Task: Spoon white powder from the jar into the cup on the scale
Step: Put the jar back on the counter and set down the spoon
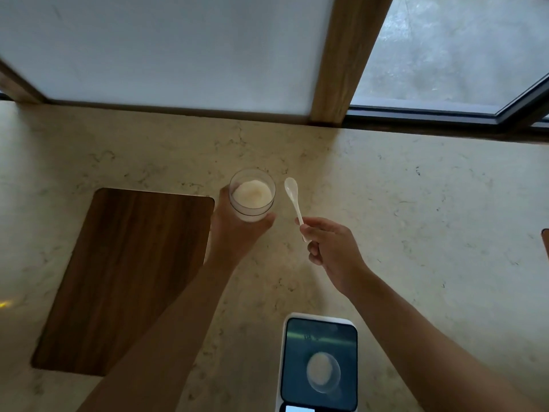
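A clear glass jar [252,195] with white powder inside stands on the marble counter, a little past the middle. My left hand [234,230] is wrapped around its near side. My right hand [329,248] pinches the handle of a white spoon [293,195], whose bowl points away from me just to the right of the jar and looks empty. Near the bottom edge lies a white scale [319,325] with a dark platform. On it stands a small clear cup [323,372] that holds some white powder.
A dark wooden board [118,278] lies flat on the counter [416,203] to the left of my left arm. A frosted panel, a wooden post [341,55] and a window frame bound the counter's far edge. A small dark object [546,242] shows at the right edge.
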{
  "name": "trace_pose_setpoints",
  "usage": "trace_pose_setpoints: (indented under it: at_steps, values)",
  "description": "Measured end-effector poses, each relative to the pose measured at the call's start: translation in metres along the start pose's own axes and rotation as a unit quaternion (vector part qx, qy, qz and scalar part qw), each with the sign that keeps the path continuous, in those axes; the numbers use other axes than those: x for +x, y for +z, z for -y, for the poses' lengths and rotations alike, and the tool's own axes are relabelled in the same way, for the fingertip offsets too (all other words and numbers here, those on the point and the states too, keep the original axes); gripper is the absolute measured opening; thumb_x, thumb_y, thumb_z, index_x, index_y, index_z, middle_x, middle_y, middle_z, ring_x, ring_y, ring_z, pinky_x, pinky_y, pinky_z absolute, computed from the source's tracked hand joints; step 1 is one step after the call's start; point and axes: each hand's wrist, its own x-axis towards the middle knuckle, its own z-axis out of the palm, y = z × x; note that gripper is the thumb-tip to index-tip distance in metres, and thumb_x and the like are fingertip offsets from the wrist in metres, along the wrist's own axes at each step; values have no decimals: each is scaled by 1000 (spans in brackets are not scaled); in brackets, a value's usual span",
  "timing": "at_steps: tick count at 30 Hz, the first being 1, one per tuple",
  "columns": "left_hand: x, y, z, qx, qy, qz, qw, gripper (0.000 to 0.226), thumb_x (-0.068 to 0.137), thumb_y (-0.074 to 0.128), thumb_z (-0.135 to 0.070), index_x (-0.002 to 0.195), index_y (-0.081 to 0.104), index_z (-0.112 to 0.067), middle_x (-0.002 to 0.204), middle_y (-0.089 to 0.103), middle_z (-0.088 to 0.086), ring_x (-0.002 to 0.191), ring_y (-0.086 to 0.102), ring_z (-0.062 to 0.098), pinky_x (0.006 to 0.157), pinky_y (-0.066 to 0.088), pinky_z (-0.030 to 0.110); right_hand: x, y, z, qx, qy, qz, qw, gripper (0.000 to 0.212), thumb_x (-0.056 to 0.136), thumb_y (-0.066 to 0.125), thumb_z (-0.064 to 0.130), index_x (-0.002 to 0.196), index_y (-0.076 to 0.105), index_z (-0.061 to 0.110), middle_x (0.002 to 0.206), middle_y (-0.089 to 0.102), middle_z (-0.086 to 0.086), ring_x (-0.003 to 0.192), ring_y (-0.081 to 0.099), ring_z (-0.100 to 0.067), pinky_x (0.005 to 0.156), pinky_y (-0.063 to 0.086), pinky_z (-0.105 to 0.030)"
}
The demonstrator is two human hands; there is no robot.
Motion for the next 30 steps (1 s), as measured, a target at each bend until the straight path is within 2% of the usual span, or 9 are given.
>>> trace_pose_setpoints:
  at_steps: [2, 4, 7, 13, 23, 27, 30]
  values:
    - [3, 3, 1, -3, -4, 4, 1000, 90, 48, 88, -54, 123, 39, -41, 106, 53, -32, 99, 53, -14, 75, 45, 4, 2, 0, 0, 6, 3, -1, 1000, 20, 90, 62, 6, 102, 77, 12, 71, 52, -7, 55, 42, -15, 48, 36, -27]
    - [6, 6, 1, -18, -11, 4, 1000, 88, 49, 89, -50, 123, 43, -36, 108, 58, -24, 99, 58, -5, 80, 54, 21, 3, 1, 0, 9, 4, -1, 1000, 20, 91, 62, 7, 102, 77, 13, 71, 53, -6, 55, 42, -15, 48, 36, -27]
    - [10, 10, -1, -38, -3, 9, 999, 87, 51, 91, -42, 125, 46, -30, 110, 61, -14, 99, 61, 6, 81, 58, 36, 4, 1, 1, -4, 1, -1, 1000, 19, 91, 62, 10, 102, 77, 15, 69, 55, -4, 55, 43, -14, 47, 37, -26]
    - [19, 12, 1, -42, 4, 0, 999, 86, 53, 90, -40, 126, 47, -26, 112, 61, -8, 101, 63, 13, 81, 58, 38, 6, 0, 5, -9, 2, 7, 1000, 19, 91, 62, 11, 102, 77, 15, 69, 52, -4, 54, 41, -12, 46, 36, -23]
    - [20, 11, 10, -31, -13, 1, 999, 87, 51, 90, -41, 126, 47, -29, 110, 62, -9, 98, 64, 13, 78, 59, 39, 7, 3, 4, -13, 7, 6, 1000, 18, 93, 60, 9, 103, 76, 12, 70, 54, -4, 55, 43, -12, 48, 38, -23]
    - [26, 9, 14, -37, 3, 26, 999, 83, 57, 89, -40, 125, 50, -13, 109, 63, 2, 99, 64, 20, 81, 57, 38, 6, 3, 4, -11, 8, 0, 1000, 18, 94, 60, 10, 103, 75, 11, 70, 56, -4, 56, 44, -13, 49, 40, -23]
    - [27, 8, 19, -52, -1, 49, 997, 77, 58, 90, -32, 120, 52, -4, 105, 63, 10, 96, 64, 28, 78, 57, 44, 6, 3, 4, -13, 8, 2, 1000, 18, 94, 60, 10, 103, 75, 11, 71, 56, -5, 56, 45, -12, 49, 40, -23]
